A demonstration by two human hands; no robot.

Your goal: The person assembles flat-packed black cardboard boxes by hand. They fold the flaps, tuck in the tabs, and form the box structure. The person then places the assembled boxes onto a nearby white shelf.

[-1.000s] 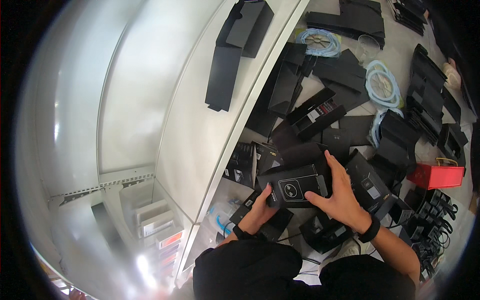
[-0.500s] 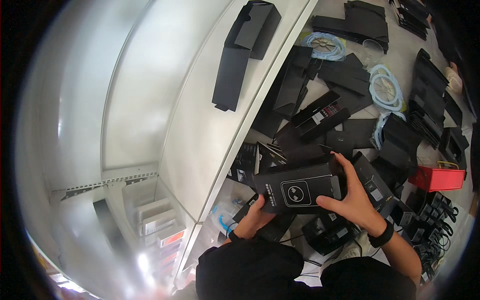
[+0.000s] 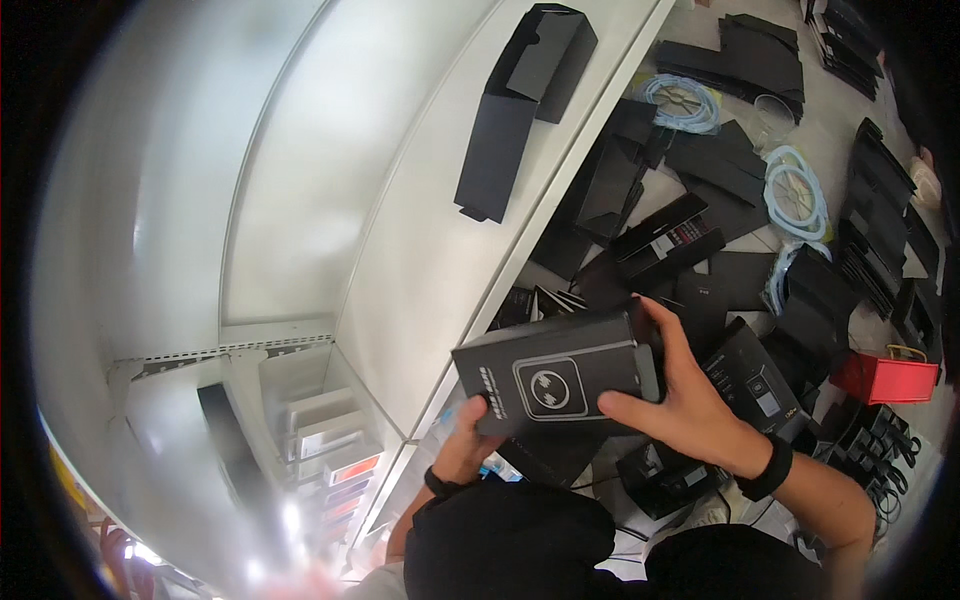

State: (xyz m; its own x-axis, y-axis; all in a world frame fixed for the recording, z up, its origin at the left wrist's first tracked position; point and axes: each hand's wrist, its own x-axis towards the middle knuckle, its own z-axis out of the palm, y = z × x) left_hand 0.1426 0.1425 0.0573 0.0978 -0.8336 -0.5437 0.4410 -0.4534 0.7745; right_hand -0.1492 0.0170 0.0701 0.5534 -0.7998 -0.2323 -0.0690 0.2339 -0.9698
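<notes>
A black printed cardboard box [image 3: 555, 372] with a rounded-square outline on its face is held between both hands, over the floor in front of my knees. My left hand [image 3: 468, 430] grips its lower left corner, the thumb against the near edge. Wrapped round the right end, my right hand [image 3: 680, 395] has its thumb on the front face and its fingers at the far upper corner. The fingers of both hands are partly hidden behind the box. Below my right hand another black printed box [image 3: 757, 390] lies on the floor.
An open black carton [image 3: 525, 110] lies on the white shelf [image 3: 430, 230] at left. Flattened black cartons [image 3: 715, 160], coils of light blue tubing [image 3: 795, 195], a red box [image 3: 885, 378] and black cabled devices [image 3: 870, 440] cover the floor at right. Small boxes [image 3: 335, 445] stand on a lower shelf.
Both hands have brought the box a little to the left, nearer the shelf edge. The whole scene has shifted slightly rightward in the picture.
</notes>
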